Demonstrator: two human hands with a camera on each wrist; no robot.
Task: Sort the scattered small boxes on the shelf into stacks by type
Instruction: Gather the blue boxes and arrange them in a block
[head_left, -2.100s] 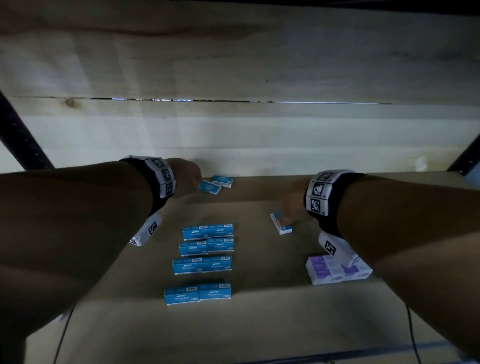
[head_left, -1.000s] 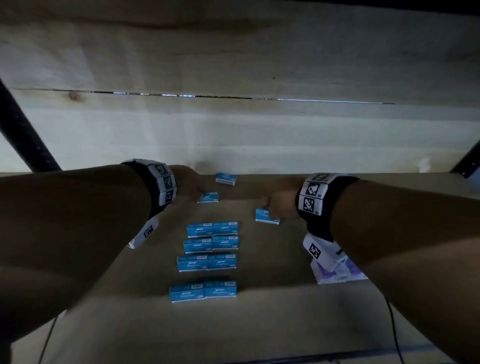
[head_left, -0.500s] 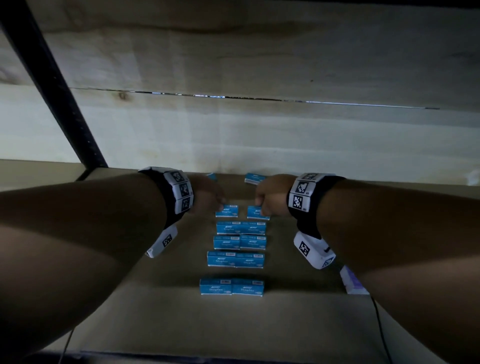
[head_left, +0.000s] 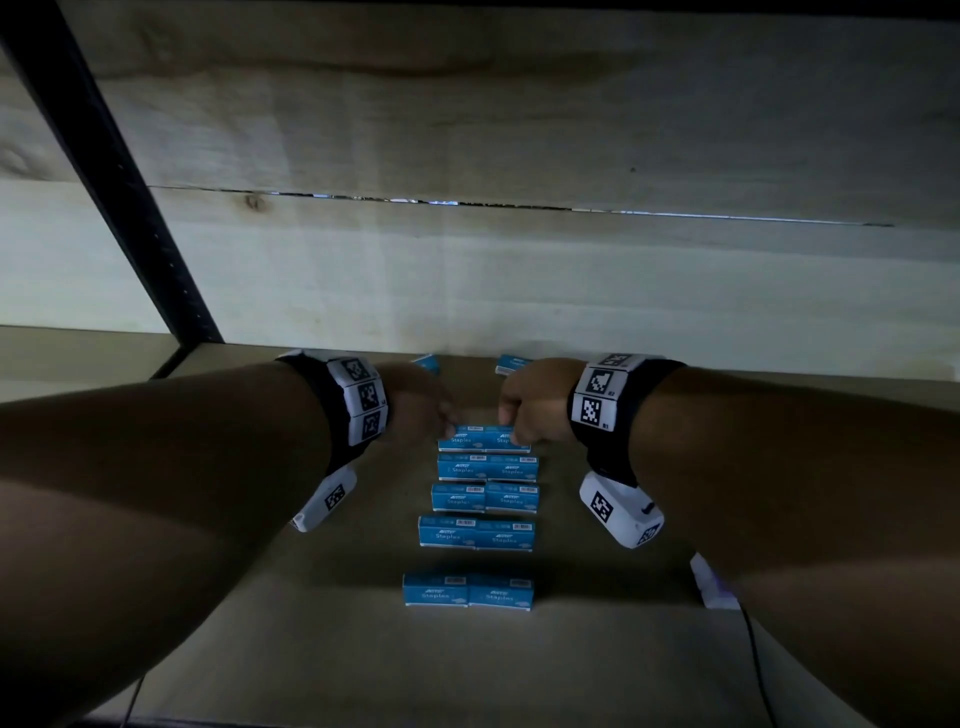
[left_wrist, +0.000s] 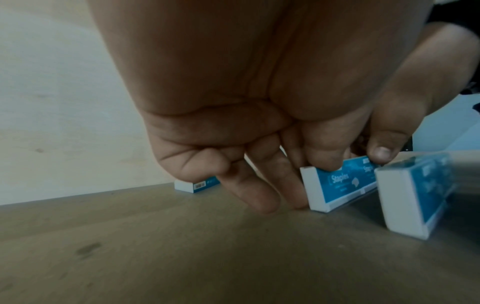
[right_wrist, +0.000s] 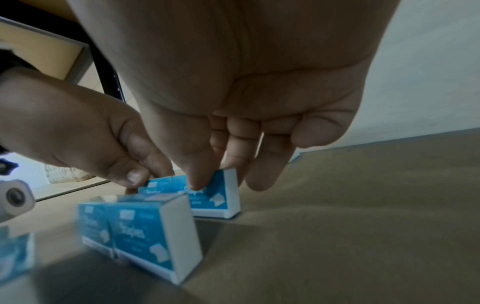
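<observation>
Blue-and-white staple boxes (head_left: 483, 467), tan shelf (head_left: 363, 649)

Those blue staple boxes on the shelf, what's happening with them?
A person is lining them up. The left hand and right hand each pinch one box of the rearmost pair, set side by side behind four finished pairs. Two loose blue boxes wait near the back wall.

Staple boxes (head_left: 484, 439): seemingly matt cardboard.
</observation>
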